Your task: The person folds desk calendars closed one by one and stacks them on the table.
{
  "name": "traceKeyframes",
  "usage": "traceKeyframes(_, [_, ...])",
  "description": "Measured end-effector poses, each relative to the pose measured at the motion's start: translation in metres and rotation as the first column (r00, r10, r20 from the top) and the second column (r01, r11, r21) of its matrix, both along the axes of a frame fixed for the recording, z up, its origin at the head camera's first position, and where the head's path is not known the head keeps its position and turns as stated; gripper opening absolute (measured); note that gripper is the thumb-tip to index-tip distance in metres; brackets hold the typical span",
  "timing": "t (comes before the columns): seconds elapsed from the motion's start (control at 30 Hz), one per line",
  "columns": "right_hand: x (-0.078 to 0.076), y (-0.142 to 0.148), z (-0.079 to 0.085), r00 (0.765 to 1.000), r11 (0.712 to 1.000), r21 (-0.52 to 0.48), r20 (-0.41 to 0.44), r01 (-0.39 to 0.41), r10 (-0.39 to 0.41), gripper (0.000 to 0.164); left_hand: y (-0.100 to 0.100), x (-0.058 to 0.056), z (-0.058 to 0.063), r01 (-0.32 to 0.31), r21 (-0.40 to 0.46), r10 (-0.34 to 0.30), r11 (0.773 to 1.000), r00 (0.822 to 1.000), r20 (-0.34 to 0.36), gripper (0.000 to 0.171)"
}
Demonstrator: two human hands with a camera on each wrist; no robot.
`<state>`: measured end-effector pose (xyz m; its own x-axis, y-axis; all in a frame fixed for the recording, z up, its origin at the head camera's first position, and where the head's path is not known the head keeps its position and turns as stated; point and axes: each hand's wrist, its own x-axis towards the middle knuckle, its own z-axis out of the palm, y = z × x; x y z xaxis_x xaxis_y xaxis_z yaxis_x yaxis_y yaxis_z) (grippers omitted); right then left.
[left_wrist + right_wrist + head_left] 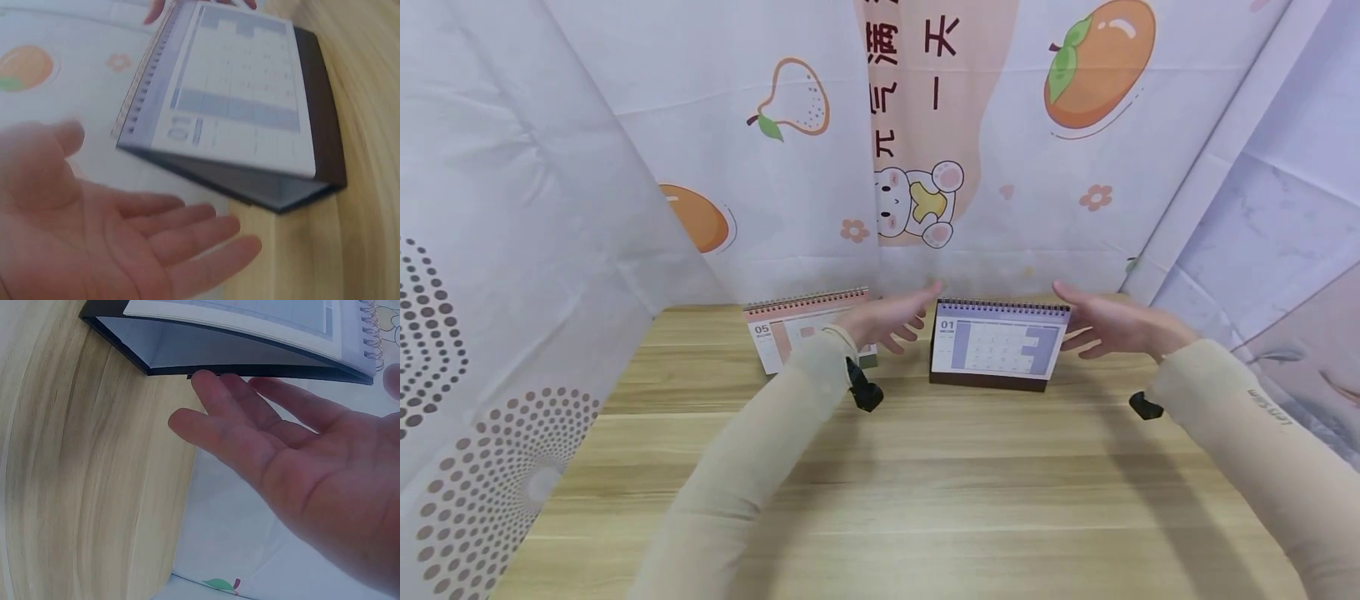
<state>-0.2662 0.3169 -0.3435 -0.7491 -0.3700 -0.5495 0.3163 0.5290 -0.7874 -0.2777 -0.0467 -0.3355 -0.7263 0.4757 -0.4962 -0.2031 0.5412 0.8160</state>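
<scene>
Wooden table (pixel 940 492): purple desk calendar (pixel 1000 343) stands near the far edge, between both hands.
Left hand (pixel 889 317) and right hand (pixel 1108 323): fingers extended, right-side contact indeterminable; pink calendar (pixel 784 329) partly behind left hand; printed curtain (pixel 925 142) beyond.

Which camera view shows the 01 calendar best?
The head view: the 01 calendar stands upright, its front page whole. The left wrist view shows it aslant, from one open end; right wrist, only part, cropped at the top.
</scene>
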Motion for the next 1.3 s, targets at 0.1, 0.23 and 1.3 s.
traceKeyframes(0.1, [-0.001, -0.003, -0.002, 1.0, 1.0, 0.0, 0.002, 0.007, -0.007, 0.099, 0.007, 0.002, -0.001, -0.03, 0.017, 0.03, 0.999, 1.0, 0.007, 0.1])
traceKeyframes(0.23, [-0.002, -0.005, -0.002, 1.0, 0.999, 0.033, -0.002, -0.004, 0.004, 0.101, 0.011, 0.005, -0.003, -0.065, 0.029, 0.065, 0.997, 0.998, 0.001, 0.094])
traceKeyframes(1.3, [0.006, -0.008, -0.012, 0.998, 0.994, 0.089, -0.025, 0.068, -0.066, 0.092, 0.026, 0.005, -0.019, -0.111, 0.07, 0.113, 0.991, 0.993, -0.018, 0.076])
